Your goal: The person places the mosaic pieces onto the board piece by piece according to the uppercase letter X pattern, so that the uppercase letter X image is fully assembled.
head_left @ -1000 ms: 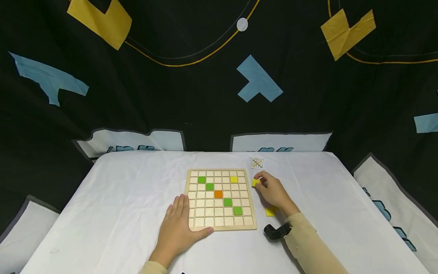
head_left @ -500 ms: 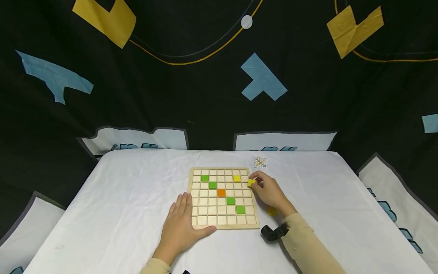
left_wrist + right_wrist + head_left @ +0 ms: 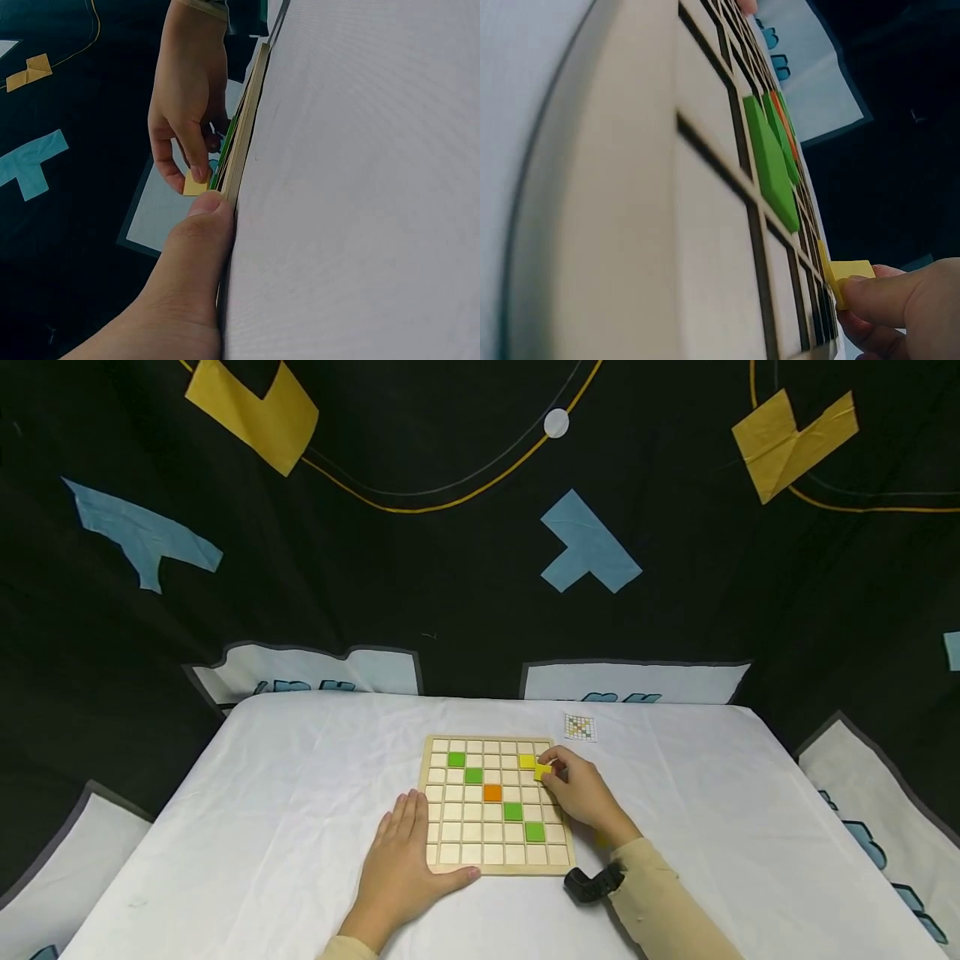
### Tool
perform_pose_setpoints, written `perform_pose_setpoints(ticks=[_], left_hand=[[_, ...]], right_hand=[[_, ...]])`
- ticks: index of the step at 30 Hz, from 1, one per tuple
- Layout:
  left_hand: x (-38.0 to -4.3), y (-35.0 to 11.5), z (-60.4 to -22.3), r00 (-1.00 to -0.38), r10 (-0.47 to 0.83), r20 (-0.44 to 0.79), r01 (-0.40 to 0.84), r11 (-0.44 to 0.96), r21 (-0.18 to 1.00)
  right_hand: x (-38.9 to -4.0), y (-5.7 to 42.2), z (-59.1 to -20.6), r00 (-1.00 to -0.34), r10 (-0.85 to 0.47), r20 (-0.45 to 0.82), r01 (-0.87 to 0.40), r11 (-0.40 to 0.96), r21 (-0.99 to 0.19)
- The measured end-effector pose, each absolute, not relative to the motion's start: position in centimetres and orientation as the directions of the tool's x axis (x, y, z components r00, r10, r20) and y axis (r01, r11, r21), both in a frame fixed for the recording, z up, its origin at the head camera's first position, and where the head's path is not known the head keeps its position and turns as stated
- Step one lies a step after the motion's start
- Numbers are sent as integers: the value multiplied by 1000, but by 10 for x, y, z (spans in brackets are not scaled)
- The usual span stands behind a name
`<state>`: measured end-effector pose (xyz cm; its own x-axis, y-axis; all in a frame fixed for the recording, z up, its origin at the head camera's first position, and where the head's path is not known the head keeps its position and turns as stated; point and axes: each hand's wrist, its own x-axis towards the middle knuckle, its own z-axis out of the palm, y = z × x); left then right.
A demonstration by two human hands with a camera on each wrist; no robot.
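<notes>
A wooden grid board (image 3: 517, 870) lies on the white cloth. My left hand (image 3: 401, 860) rests along its left edge with fingers straight, the thumb on the near edge. My right hand (image 3: 581, 789) pinches a yellow square tile (image 3: 542, 772) over the board's upper right part. In the right wrist view this yellow tile (image 3: 851, 270) sits between thumb and fingers. Just left of it another yellow tile (image 3: 527, 762) lies in a grid square. Several green tiles (image 3: 513, 811) and one orange tile (image 3: 492, 792) form a diagonal across the grid.
A small printed card with a coloured grid (image 3: 580, 727) lies beyond the board's right corner. Something yellow (image 3: 602, 841) shows partly beneath my right wrist. A black device (image 3: 592, 885) is strapped to that wrist. A black curtain (image 3: 480, 610) hangs behind the table.
My right hand has carried the yellow tile leftward, from beside the board to over its upper right squares. The left hand stays at the board's edge. The head view has shifted slightly.
</notes>
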<state>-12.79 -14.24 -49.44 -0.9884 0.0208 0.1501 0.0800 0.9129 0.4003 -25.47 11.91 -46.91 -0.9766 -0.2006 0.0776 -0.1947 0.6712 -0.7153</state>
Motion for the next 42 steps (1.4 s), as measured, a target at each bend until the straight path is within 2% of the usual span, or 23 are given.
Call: perform_pose_setpoints(ticks=[14, 22, 34, 42], left_hand=[[-127, -145, -493, -993, 22, 119, 67, 921, 385], [-126, -147, -494, -989, 17, 145, 70, 926, 370], [-130, -139, -495, -989, 14, 144, 68, 924, 376], [-129, -140, -493, -990, 26, 138, 77, 920, 383]], right_hand=[[-249, 102, -470, -962, -257, 94, -245, 657, -713], [-250, 93, -466, -954, -276, 113, -272, 645, -714], [-257, 91, -464, -934, -339, 115, -325, 672, -665], [-254, 89, -464, -933, -335, 130, -337, 693, -638]])
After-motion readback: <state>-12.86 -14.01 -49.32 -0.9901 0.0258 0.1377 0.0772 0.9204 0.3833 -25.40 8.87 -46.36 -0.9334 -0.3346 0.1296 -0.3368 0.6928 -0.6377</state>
